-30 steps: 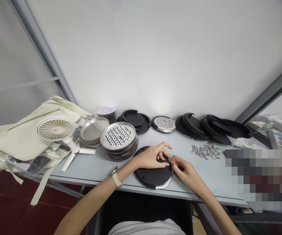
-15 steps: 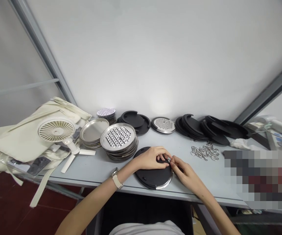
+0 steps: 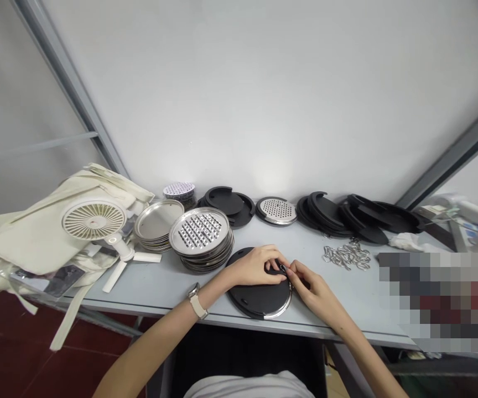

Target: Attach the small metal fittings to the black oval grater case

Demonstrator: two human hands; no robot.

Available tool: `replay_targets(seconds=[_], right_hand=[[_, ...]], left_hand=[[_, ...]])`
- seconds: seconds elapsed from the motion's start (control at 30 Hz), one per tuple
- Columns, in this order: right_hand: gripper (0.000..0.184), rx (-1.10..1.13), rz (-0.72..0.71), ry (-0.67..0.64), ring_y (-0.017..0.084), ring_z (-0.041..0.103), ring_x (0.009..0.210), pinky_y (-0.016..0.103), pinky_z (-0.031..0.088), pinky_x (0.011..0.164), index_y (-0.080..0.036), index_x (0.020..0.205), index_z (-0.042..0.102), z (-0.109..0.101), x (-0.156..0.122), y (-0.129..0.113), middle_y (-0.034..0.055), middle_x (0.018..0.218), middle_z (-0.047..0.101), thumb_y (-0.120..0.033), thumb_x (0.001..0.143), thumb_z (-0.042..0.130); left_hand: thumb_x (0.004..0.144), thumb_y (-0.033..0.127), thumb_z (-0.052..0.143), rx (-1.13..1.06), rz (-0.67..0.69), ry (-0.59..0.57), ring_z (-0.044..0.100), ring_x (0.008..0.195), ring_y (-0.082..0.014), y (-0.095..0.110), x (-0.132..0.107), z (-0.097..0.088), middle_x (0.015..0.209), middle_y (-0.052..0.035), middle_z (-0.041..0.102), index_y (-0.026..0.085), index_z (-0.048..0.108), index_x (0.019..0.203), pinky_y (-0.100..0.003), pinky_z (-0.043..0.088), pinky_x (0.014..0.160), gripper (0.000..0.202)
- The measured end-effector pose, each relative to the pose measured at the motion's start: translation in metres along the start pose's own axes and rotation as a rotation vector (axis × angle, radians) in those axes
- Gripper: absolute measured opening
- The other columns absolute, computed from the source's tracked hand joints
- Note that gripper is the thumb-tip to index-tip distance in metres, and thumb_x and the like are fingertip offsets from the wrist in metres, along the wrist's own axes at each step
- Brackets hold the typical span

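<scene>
My left hand (image 3: 255,266) lies over the top of a black round disc (image 3: 259,301), which has a thin steel rim (image 3: 278,315) along its lower right. My right hand (image 3: 309,288) comes in from the right, its fingers at the disc's right edge. Fingertips of both hands meet there, pinching something small. A small metal ring seems to sit between them, mostly hidden by my fingers. A loose pile of similar metal rings (image 3: 347,257) lies to the right of my hands.
Along the wall of the grey table (image 3: 139,287) stand stacks of perforated steel grater plates (image 3: 199,232), black discs (image 3: 324,215) and a cream fan (image 3: 93,219) on a cloth bag (image 3: 23,237). A pixelated blur (image 3: 442,298) covers the table's right end.
The small silver piece visible at my fingertips earlier is now almost hidden by them. My hands have closed in slightly; the disc has not visibly moved.
</scene>
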State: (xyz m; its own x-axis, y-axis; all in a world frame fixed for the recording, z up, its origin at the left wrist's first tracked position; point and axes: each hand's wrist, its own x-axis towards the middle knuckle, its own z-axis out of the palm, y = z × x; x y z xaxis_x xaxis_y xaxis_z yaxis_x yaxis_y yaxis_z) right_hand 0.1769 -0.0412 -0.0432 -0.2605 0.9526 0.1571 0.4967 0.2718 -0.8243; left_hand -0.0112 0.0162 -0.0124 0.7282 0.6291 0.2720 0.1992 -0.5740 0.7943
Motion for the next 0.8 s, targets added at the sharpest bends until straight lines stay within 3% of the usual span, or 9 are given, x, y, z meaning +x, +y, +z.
replay_targets(seconds=[0.2,0.5,0.67,0.8], right_hand=[[0.033,-0.106,0.0,0.041,0.014,0.037,0.057,0.024,0.03,0.054,-0.023,0.07,0.034,-0.0005,-0.0026,-0.0038,-0.0061,0.06,0.035,-0.041,0.097,0.036],[0.03,-0.268,-0.04,0.033,0.017,0.049,0.061,0.027,0.037,0.06,-0.022,0.074,0.047,-0.0015,-0.0042,-0.0019,-0.0025,0.061,0.052,-0.035,0.099,0.034],[0.029,-0.249,-0.07,-0.007,0.019,0.056,0.067,0.029,0.04,0.068,-0.021,0.082,0.054,-0.0047,-0.005,-0.0027,-0.0004,0.07,0.062,-0.033,0.099,0.034],[0.029,-0.22,-0.075,-0.019,0.018,0.057,0.068,0.029,0.041,0.069,-0.021,0.083,0.055,-0.0067,-0.0039,-0.005,-0.0002,0.072,0.064,-0.033,0.1,0.034]], left_hand=[[0.075,0.019,0.066,-0.009,0.003,-0.019,0.06,0.078,-0.0123,-0.0006,0.0004,-0.0003,0.095,-0.005,0.059,0.016,0.068,0.097,-0.022,0.049,0.069,0.022],[0.077,0.018,0.064,0.021,0.016,-0.057,0.059,0.081,-0.0127,0.0003,0.0009,-0.0016,0.099,-0.0053,0.059,0.017,0.067,0.101,-0.023,0.049,0.074,0.024],[0.077,0.018,0.066,0.039,0.002,-0.07,0.058,0.081,-0.0132,0.0047,0.0011,-0.0025,0.103,-0.0039,0.064,0.02,0.06,0.113,-0.023,0.047,0.072,0.036],[0.077,0.019,0.068,0.058,0.032,-0.03,0.06,0.09,-0.0157,0.0048,0.0004,-0.0024,0.104,-0.0041,0.065,0.021,0.061,0.112,-0.027,0.047,0.086,0.036]])
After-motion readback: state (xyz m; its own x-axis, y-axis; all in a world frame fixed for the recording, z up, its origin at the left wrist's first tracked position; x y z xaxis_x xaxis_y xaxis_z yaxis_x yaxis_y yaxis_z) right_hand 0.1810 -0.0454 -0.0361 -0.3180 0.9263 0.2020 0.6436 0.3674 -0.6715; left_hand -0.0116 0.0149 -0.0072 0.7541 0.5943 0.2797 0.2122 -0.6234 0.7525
